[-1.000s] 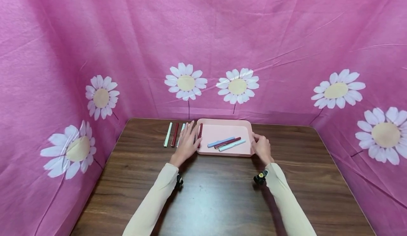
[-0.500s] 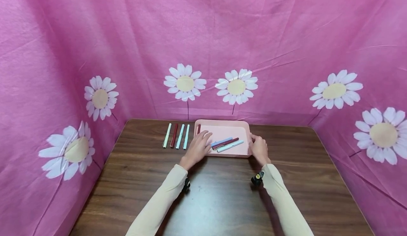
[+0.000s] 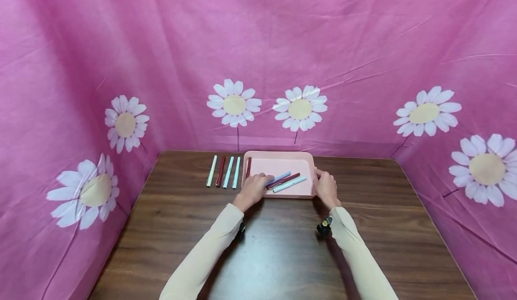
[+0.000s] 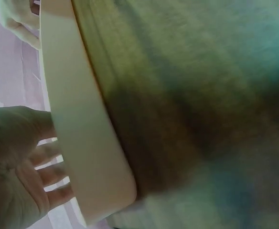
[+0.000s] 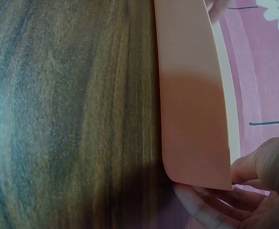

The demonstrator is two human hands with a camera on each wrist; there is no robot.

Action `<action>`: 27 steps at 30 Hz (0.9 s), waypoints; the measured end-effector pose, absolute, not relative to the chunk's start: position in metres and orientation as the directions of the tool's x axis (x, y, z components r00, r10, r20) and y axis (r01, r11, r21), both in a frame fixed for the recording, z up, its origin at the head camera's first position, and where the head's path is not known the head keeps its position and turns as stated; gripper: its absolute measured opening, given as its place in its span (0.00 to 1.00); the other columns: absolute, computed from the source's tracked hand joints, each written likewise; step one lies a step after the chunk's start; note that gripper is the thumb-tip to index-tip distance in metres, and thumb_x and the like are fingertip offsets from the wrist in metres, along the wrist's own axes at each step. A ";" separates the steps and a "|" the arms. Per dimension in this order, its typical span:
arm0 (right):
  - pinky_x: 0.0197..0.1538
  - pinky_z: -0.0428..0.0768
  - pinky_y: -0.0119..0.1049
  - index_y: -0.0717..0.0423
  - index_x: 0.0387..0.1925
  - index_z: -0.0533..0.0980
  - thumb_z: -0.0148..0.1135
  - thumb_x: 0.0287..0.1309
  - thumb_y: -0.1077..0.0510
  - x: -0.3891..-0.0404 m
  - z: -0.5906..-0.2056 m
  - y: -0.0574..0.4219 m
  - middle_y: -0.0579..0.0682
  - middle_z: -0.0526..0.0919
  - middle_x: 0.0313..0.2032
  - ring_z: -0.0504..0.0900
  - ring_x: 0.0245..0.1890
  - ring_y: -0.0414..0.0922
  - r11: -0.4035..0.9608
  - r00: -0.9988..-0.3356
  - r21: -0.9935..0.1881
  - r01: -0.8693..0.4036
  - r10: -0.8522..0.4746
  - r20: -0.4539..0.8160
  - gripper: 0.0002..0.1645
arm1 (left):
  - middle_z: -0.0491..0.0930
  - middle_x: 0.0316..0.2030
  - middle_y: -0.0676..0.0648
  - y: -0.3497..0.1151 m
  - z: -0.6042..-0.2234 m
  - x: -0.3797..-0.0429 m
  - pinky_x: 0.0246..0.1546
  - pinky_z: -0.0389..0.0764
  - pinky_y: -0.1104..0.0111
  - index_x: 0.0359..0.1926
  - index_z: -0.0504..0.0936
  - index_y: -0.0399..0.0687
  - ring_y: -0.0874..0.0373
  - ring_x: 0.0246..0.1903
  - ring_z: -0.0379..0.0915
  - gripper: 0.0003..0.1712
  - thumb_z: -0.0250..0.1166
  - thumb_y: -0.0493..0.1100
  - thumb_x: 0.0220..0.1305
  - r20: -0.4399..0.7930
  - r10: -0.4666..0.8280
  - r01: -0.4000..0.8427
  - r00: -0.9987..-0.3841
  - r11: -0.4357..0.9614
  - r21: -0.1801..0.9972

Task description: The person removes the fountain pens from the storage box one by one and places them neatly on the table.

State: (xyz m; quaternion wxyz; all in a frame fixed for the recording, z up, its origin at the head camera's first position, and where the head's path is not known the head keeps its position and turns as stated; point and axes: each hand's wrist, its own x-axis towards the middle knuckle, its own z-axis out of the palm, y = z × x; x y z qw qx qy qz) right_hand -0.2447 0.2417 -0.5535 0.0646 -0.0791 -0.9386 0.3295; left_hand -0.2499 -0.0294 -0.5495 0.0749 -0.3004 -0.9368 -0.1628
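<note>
My right hand (image 3: 326, 188) grips the right end of a shallow pink tray (image 3: 286, 155), thumb at the rim and fingers at the corner in the right wrist view. My left hand (image 3: 252, 191) reaches over the tray's front left wall, fingertips at the left end of a blue pen (image 3: 282, 176). In the left wrist view its fingers (image 4: 48, 174) look spread, but the tray wall hides their tips. Beside the blue pen lie a dark red pen (image 3: 287, 179) and a pale blue pen (image 3: 290, 185). Another dark red pen (image 3: 248, 166) lies along the tray's left wall.
Left of the tray, a row of upright-lying pens is on the wooden table (image 3: 274, 246): pale green (image 3: 212, 171), dark red (image 3: 221, 171) and two light blue ones, the nearer to the tray (image 3: 236, 173) almost beside its wall. A pink daisy curtain (image 3: 343, 57) hangs behind.
My left hand has left the row of pens and moved right and down into the tray. The tray has slid slightly left, my right hand still on its end.
</note>
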 end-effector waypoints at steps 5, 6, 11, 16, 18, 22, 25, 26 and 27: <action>0.51 0.78 0.67 0.63 0.66 0.77 0.53 0.68 0.65 -0.245 -0.554 0.240 0.71 0.81 0.59 0.83 0.53 0.71 0.770 -0.979 -0.628 0.112 0.193 0.063 0.26 | 0.88 0.35 0.45 -0.024 -0.546 -0.252 0.32 0.83 0.56 0.49 0.89 0.48 0.48 0.35 0.86 0.16 0.72 0.32 0.60 0.209 0.533 0.569 -0.820 0.801 0.188; 0.51 0.78 0.67 0.63 0.66 0.77 0.54 0.67 0.65 -0.245 -0.553 0.240 0.70 0.81 0.59 0.83 0.52 0.71 0.768 -0.979 -0.630 0.112 0.193 0.062 0.27 | 0.88 0.34 0.45 -0.023 -0.546 -0.252 0.32 0.83 0.56 0.47 0.89 0.48 0.48 0.34 0.86 0.15 0.72 0.31 0.59 0.211 0.525 0.561 -0.825 0.807 0.184; 0.49 0.78 0.67 0.60 0.65 0.79 0.55 0.68 0.64 -0.244 -0.553 0.240 0.71 0.82 0.57 0.83 0.52 0.72 0.769 -0.976 -0.629 0.111 0.204 0.077 0.26 | 0.86 0.29 0.45 -0.019 -0.547 -0.250 0.30 0.82 0.55 0.39 0.87 0.45 0.48 0.31 0.85 0.10 0.71 0.31 0.56 0.248 0.487 0.533 -0.837 0.828 0.175; 0.48 0.78 0.68 0.59 0.65 0.79 0.54 0.68 0.64 -0.244 -0.554 0.240 0.73 0.83 0.54 0.83 0.49 0.73 0.769 -0.977 -0.631 0.104 0.199 0.081 0.26 | 0.84 0.29 0.44 -0.017 -0.546 -0.248 0.29 0.82 0.55 0.35 0.83 0.44 0.47 0.31 0.85 0.08 0.71 0.31 0.56 0.244 0.467 0.511 -0.850 0.845 0.159; 0.48 0.78 0.68 0.59 0.65 0.79 0.54 0.68 0.64 -0.244 -0.554 0.241 0.73 0.83 0.54 0.83 0.49 0.73 0.767 -0.977 -0.633 0.102 0.198 0.083 0.26 | 0.84 0.29 0.43 -0.018 -0.546 -0.249 0.29 0.83 0.56 0.35 0.83 0.43 0.47 0.30 0.85 0.08 0.73 0.30 0.56 0.252 0.470 0.516 -0.846 0.840 0.166; 0.48 0.78 0.68 0.60 0.65 0.79 0.54 0.67 0.65 -0.243 -0.554 0.241 0.72 0.83 0.54 0.83 0.48 0.72 0.759 -0.976 -0.644 0.100 0.201 0.086 0.26 | 0.84 0.31 0.43 -0.018 -0.545 -0.251 0.30 0.83 0.57 0.36 0.84 0.42 0.47 0.31 0.85 0.10 0.74 0.30 0.54 0.264 0.499 0.547 -0.825 0.823 0.153; 0.48 0.78 0.67 0.61 0.65 0.79 0.54 0.68 0.65 -0.243 -0.553 0.241 0.72 0.84 0.52 0.83 0.47 0.71 0.753 -0.976 -0.650 0.103 0.204 0.081 0.26 | 0.84 0.34 0.44 -0.018 -0.546 -0.253 0.31 0.84 0.58 0.38 0.84 0.43 0.48 0.33 0.85 0.10 0.74 0.31 0.56 0.263 0.519 0.558 -0.814 0.823 0.103; 0.48 0.78 0.67 0.61 0.65 0.78 0.54 0.68 0.65 -0.243 -0.552 0.241 0.72 0.84 0.51 0.83 0.47 0.71 0.751 -0.976 -0.652 0.106 0.205 0.078 0.26 | 0.84 0.35 0.44 -0.018 -0.546 -0.253 0.32 0.84 0.58 0.39 0.84 0.43 0.48 0.34 0.85 0.10 0.74 0.31 0.56 0.265 0.522 0.559 -0.810 0.825 0.085; 0.47 0.78 0.67 0.61 0.65 0.79 0.54 0.69 0.64 -0.243 -0.552 0.241 0.72 0.85 0.50 0.83 0.47 0.71 0.750 -0.975 -0.653 0.109 0.208 0.076 0.25 | 0.84 0.36 0.44 -0.018 -0.546 -0.254 0.32 0.84 0.58 0.40 0.85 0.43 0.49 0.34 0.85 0.10 0.74 0.32 0.57 0.265 0.524 0.557 -0.809 0.828 0.065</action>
